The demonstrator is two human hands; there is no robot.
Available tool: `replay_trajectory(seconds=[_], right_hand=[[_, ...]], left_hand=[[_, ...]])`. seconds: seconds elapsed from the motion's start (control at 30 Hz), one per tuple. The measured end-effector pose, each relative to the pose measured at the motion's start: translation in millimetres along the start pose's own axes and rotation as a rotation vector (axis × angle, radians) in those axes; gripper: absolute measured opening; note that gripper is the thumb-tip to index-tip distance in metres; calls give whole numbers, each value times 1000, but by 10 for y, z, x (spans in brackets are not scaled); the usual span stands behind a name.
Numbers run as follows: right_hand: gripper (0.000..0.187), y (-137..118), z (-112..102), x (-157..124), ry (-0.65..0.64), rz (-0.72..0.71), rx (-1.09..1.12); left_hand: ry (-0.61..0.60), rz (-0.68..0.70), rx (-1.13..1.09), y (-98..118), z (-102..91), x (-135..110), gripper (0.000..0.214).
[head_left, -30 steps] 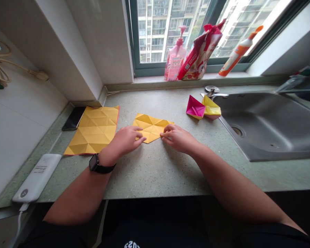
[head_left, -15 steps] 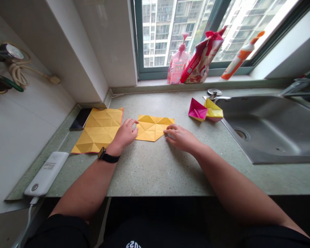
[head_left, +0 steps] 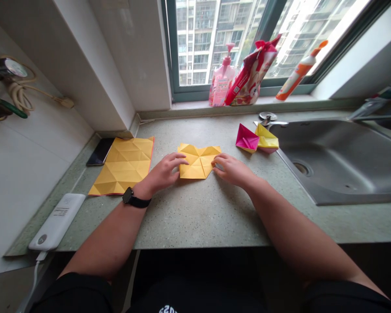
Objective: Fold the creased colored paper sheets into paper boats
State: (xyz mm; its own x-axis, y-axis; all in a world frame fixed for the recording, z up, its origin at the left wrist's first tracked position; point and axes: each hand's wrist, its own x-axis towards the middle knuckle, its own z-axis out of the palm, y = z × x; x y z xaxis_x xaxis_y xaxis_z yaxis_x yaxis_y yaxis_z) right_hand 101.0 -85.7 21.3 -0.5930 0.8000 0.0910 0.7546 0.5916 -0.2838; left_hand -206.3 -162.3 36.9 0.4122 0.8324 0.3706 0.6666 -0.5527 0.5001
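Resting beside a creased yellow origami sheet (head_left: 122,166), the left hand (head_left: 163,171) lies with fingers loosely spread over the left edge of a folded yellow paper (head_left: 198,161), flat on the speckled stone counter (head_left: 195,217). The right hand (head_left: 233,169) bunches its fingers against the paper's right edge, any pinch hard to tell. Beyond, a pink origami boat (head_left: 246,138) touches a yellow origami boat (head_left: 266,137) near the steel sink (head_left: 339,174).

This is a home kitchen. A steel sink (head_left: 339,163) sits in the counter (head_left: 202,217), below a window (head_left: 195,43) showing apartment towers (head_left: 195,39).
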Motion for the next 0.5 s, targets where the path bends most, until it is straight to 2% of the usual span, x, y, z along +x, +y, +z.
replay_trajectory(seconds=[0.13,0.27,0.37,0.5], right_hand=[[16,-8,20,3,25,-22,-1],[22,-37,102,21,59,-140,45],[31,-93,148,29,42,-243,96],[36,-163,167,13,20,-327,137]], left_hand=[[11,63,166,-41,22,-13,26],[-51,78,218,-57,23,-16,34],[-124,88,216,-75,18,-15,36],[-155,67,246,-93,6,-15,39]])
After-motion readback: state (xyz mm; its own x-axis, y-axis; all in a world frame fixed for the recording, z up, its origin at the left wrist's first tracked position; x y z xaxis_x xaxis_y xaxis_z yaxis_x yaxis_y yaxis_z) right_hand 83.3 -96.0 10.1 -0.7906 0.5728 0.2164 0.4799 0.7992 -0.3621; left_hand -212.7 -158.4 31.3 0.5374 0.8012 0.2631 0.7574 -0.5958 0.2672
